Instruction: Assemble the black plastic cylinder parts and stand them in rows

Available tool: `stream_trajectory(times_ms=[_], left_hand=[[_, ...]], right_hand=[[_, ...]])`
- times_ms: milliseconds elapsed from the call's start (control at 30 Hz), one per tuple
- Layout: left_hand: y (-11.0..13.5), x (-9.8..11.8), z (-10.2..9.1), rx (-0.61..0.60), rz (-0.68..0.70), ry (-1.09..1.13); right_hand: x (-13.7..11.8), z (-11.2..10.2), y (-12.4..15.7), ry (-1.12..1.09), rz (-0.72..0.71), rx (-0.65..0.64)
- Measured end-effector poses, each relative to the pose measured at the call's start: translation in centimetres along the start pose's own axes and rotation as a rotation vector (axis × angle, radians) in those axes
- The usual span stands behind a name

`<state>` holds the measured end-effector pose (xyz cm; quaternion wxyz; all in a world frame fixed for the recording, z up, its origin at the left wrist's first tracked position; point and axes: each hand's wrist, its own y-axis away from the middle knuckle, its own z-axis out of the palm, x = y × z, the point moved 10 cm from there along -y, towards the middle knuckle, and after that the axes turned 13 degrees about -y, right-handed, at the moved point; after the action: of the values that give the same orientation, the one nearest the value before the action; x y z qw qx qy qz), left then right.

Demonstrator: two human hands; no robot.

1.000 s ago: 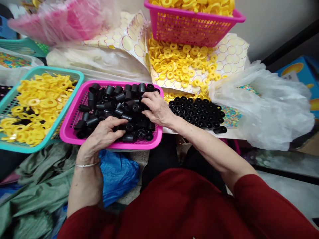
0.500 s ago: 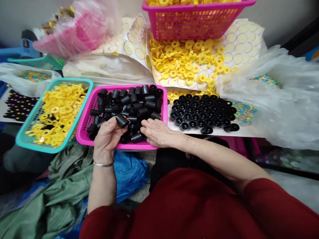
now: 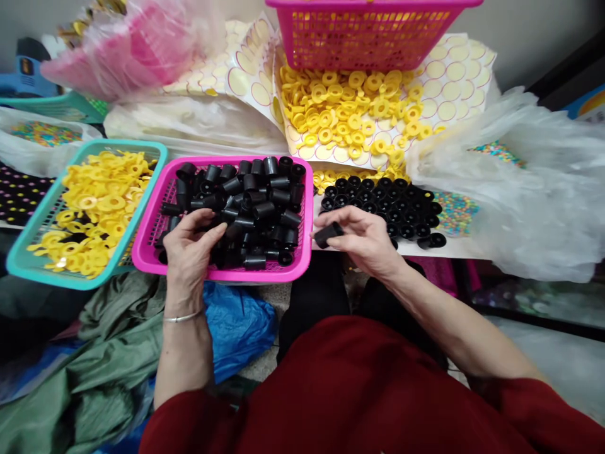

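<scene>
My right hand pinches a short black plastic cylinder between thumb and fingers, just right of the pink basket's rim. It is in front of rows of upright black cylinders on the white table surface. My left hand reaches over the near left part of the pink basket, thumb and fingers apart, with no piece visible in its grasp. Many loose black cylinders lie jumbled in that basket, close to the left fingertips.
At left, a teal basket holds yellow ring-shaped pieces. More yellow rings are heaped behind, under a raised magenta basket. Plastic bags with colourful beads sit at right. A blue plastic sheet lies below.
My right hand has moved right, out of the basket, and now has a black cylinder. The cylinder seen in my left hand is gone from it; its fingers have spread over the basket.
</scene>
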<state>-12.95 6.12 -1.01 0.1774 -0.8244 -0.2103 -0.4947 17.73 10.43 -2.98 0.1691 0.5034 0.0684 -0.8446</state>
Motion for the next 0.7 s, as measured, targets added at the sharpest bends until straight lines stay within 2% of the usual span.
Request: stream_trajectory(times_ms=[33, 67, 200, 267, 333, 400, 567, 633, 700], left_hand=[[0.2, 0.7, -0.2, 0.016, 0.078, -0.126], [0.4, 1.4, 0.3, -0.024, 0.152, -0.238], [2.2, 2.8, 5.4, -0.435, 0.402, -0.587], [2.7, 2.9, 7.0, -0.530, 0.461, -0.789], [2.2, 3.1, 7.3, -0.492, 0.467, -0.970], [1.4, 3.4, 6.8, -0.390, 0.442, -1.053], [0.8, 3.8, 4.7, -0.192, 0.411, -0.955], [1.1, 3.6, 4.5, -0.200, 0.416, -0.868], [1.8, 3.4, 5.2, -0.290, 0.423, -0.766]], right_hand=[[0.1, -1.6, 1.0, 0.005, 0.026, 0.064], [0.5, -3.0, 2.0, 0.012, 0.062, 0.127], [3.1, -7.3, 6.1, -0.017, 0.213, 0.324], [4.1, -8.4, 7.4, -0.051, 0.240, 0.389], [4.8, -8.9, 8.2, -0.068, 0.248, 0.427], [5.1, -9.1, 8.6, -0.077, 0.242, 0.448], [5.5, -9.2, 8.9, -0.105, 0.246, 0.448], [5.7, -9.3, 9.0, -0.122, 0.255, 0.450], [6.0, -9.4, 9.1, -0.137, 0.268, 0.459]])
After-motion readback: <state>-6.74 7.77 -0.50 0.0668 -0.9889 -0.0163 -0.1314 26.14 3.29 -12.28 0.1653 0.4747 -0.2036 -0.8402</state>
